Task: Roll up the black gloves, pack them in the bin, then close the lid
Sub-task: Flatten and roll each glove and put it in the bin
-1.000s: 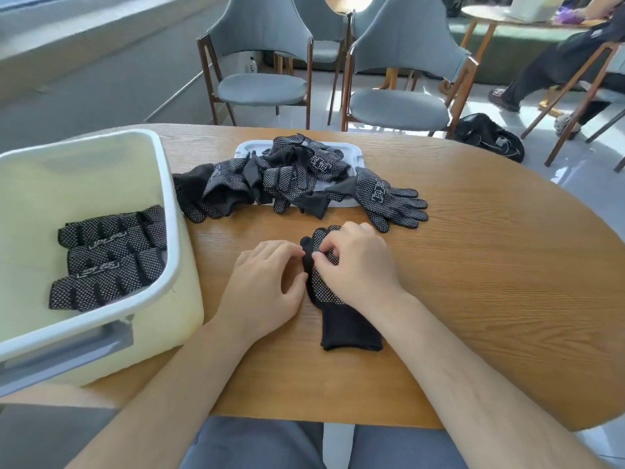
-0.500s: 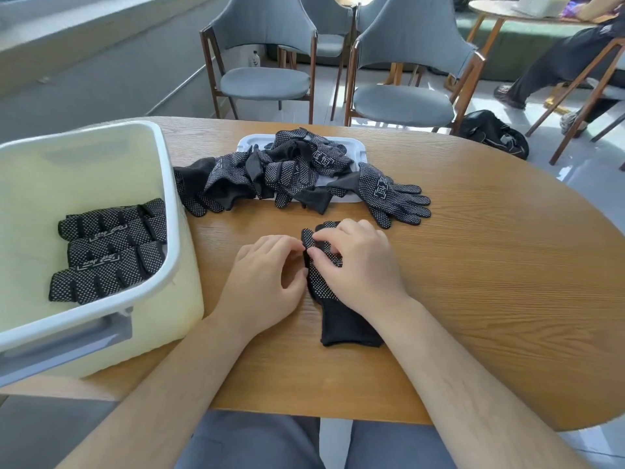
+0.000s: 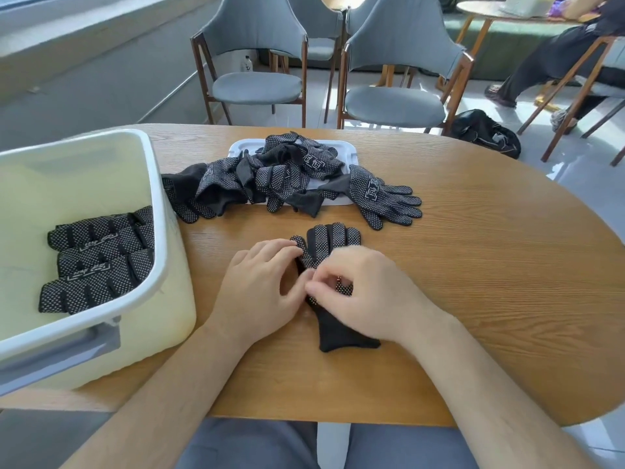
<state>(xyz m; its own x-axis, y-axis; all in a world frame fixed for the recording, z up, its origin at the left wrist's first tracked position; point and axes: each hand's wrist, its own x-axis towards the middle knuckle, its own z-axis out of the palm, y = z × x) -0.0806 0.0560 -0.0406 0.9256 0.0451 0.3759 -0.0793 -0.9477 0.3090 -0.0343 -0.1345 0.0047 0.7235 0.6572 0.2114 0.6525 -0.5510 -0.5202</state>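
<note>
the right hand sits at the centre of the frame with its fingers curled, thumb and fingertips pinching the dotted palm of a single black glove, probably to gather the fabric for a first fold. the left hand lies just beside it, fingers relaxed and lightly bent. their tips rest on the glove's thumb side, which looks meant to pin the glove so it does not slide on the table. the glove lies flat, fingers pointing to the top of the frame and cuff toward the person, a lie that suits rolling along its length. above it, in the upper middle, a loose pile of gloves waits partly on a white lid, within easy reach. at the left edge the open bin stands close, and three rolled gloves lie side by side inside, near its right wall. judging by this, packing is partly done and closing the lid is a long way off.
</note>
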